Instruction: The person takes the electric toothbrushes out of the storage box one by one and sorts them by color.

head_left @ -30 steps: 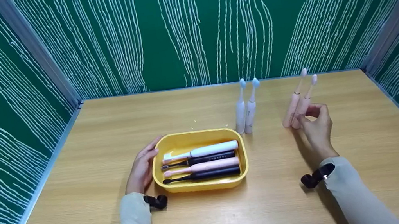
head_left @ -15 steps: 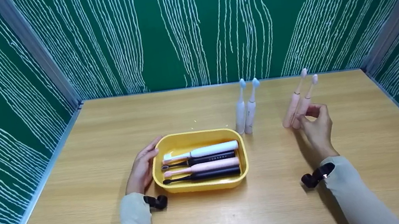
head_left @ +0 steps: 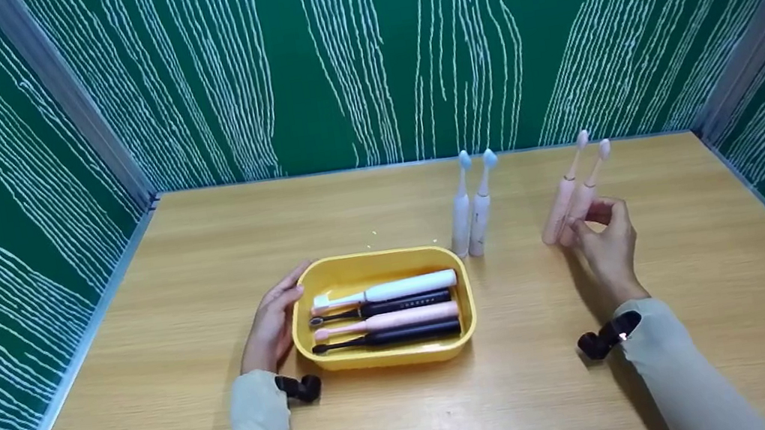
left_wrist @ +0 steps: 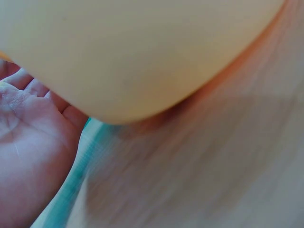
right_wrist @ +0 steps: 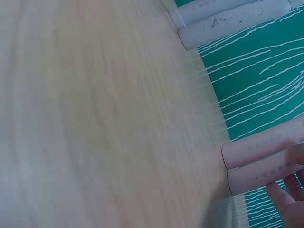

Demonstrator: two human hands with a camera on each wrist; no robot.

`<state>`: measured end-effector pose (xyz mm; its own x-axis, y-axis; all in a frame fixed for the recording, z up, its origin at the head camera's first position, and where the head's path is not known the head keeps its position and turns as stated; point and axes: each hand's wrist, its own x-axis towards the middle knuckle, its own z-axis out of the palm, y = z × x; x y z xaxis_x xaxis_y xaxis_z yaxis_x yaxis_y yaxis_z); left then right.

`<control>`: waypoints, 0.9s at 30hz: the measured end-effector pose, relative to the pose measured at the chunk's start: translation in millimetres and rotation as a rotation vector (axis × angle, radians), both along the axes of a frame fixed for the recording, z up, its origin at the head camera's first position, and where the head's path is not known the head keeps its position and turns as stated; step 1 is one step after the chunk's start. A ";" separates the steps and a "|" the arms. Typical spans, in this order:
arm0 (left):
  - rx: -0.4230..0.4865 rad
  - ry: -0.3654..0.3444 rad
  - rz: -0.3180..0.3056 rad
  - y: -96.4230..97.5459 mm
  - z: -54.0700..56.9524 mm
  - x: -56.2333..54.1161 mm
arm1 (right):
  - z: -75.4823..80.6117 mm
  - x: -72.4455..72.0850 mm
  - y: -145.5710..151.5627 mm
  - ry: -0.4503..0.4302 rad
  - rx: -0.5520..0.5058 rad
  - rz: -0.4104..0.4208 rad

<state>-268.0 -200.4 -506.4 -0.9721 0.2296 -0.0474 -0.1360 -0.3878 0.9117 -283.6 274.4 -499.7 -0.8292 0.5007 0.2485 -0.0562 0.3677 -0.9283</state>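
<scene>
In the head view my right hand (head_left: 608, 242) pinches the lower handle of an upright pink electric toothbrush (head_left: 583, 200) between thumb and fingers. A second pink electric toothbrush (head_left: 560, 210) stands close beside it, on its left. My left hand (head_left: 270, 328) rests against the left side of a yellow bin (head_left: 389, 358), thumb near the rim and fingers along the outside. The left wrist view shows its palm (left_wrist: 28, 137) beside the bin wall. Inside the bin lie a white toothbrush (head_left: 408, 286), a black one (head_left: 407, 304), a pink one (head_left: 413, 316) and another black one (head_left: 412, 333), heads to the left.
Two white electric toothbrushes with light blue heads stand upright behind the bin's right corner, the left one (head_left: 461, 222) and the right one (head_left: 480, 223) side by side. Green walls (head_left: 292, 69) with white wavy lines enclose the wooden table (head_left: 413, 423) at the back and sides.
The gripped pink toothbrush has shifted very slightly up and right in the head view, its head a little farther from the other's. The left hand and the bin have stayed still.
</scene>
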 end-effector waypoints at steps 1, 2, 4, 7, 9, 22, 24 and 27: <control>0.000 -0.002 0.001 0.1 0.0 0.1 | -0.2 -0.2 -0.2 0.000 -0.001 0.000; -0.001 -0.002 0.002 0.1 0.0 0.1 | -0.4 -0.4 -0.4 -0.001 0.000 -0.001; -0.002 -0.001 0.004 0.3 0.0 0.2 | -1.1 -0.7 -0.4 -0.001 0.006 -0.004; 0.001 -0.001 0.005 0.5 -0.2 0.2 | -1.0 -0.5 -0.1 -0.008 0.022 -0.002; 0.004 -0.002 0.005 0.6 -0.3 0.1 | -0.9 -0.6 0.4 -0.015 0.027 0.002; 0.012 0.003 -0.009 0.6 -0.4 0.7 | -4.1 0.0 0.4 0.014 0.037 0.009; 0.010 0.000 -0.008 0.4 -0.5 0.6 | -3.1 0.4 0.3 0.006 0.037 0.011; -0.001 0.002 -0.010 0.2 -0.6 -0.3 | -1.9 0.1 0.7 -0.012 0.028 0.019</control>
